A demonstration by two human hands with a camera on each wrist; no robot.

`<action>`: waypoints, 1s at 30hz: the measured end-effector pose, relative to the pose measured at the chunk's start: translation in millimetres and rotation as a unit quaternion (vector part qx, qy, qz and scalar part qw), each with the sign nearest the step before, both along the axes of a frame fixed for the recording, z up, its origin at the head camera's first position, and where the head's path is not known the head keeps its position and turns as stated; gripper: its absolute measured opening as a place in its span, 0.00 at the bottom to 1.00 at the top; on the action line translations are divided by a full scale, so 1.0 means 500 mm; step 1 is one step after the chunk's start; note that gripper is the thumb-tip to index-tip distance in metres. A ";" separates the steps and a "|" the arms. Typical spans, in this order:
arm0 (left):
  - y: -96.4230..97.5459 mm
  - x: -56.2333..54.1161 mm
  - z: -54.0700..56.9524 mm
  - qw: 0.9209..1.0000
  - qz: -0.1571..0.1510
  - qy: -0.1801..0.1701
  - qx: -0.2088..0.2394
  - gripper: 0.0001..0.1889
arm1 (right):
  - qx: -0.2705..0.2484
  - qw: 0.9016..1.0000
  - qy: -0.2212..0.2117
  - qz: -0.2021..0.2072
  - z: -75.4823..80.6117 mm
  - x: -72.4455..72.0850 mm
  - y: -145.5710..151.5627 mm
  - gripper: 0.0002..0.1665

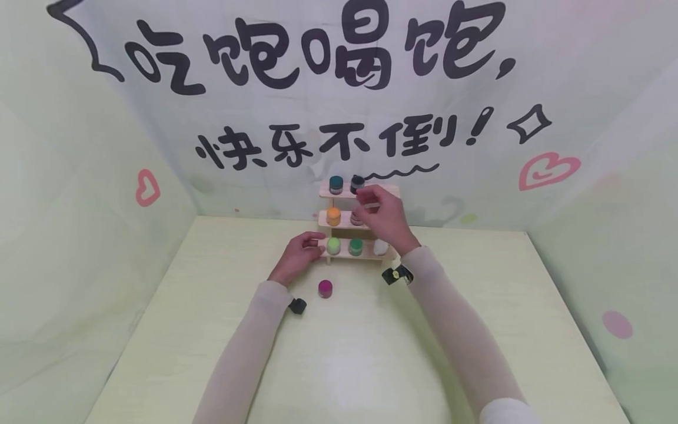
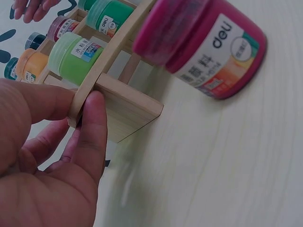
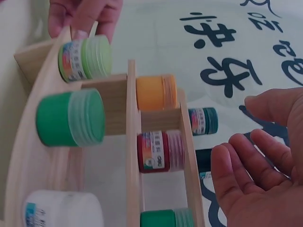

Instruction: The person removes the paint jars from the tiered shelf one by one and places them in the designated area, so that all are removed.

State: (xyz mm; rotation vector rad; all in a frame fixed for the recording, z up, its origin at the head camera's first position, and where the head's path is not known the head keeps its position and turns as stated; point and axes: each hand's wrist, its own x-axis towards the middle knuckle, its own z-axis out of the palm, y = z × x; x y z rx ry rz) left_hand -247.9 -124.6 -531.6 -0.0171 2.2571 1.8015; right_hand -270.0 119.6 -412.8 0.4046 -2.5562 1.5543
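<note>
A three-tier wooden rack (image 1: 344, 255) carries small paint jars. My left hand (image 1: 301, 254) pinches the left end of its bottom shelf between thumb and finger, plain in the left wrist view. Beside the top shelf, my right hand (image 1: 385, 215) has loosely bent fingers and holds nothing; a black jar (image 1: 357, 184) is nearest to its fingertips. Left of that jar stands a teal jar (image 1: 336, 184). The middle shelf bears an orange jar (image 1: 333, 216), a dark red jar (image 3: 154, 151) and a green jar (image 3: 165, 218), the last hidden by my hand in the head view.
Along the bottom shelf stand a light green jar (image 1: 333, 245), a green jar (image 1: 356, 246) and a white jar (image 1: 380, 247). A magenta jar (image 1: 325, 288) stands on the pale table (image 1: 339, 359) in front of the rack. Behind rises a printed cloth backdrop (image 1: 286, 106).
</note>
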 end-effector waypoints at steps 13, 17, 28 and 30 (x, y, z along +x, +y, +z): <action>0.000 0.001 0.004 1.000 -0.005 0.001 -0.008 0.18 | 0.013 0.998 0.019 -0.064 0.017 -0.082 0.003 0.22; -0.001 0.000 0.006 1.000 -0.005 0.002 -0.009 0.18 | 0.027 0.998 -0.004 -0.056 0.023 -0.098 -0.001 0.25; 0.001 0.000 0.004 1.000 -0.002 0.000 -0.020 0.18 | 0.092 0.995 -0.027 -0.029 0.018 -0.118 -0.008 0.32; -0.001 0.000 0.005 1.000 0.000 0.004 -0.021 0.18 | 0.086 0.995 -0.028 -0.028 0.018 -0.117 -0.009 0.31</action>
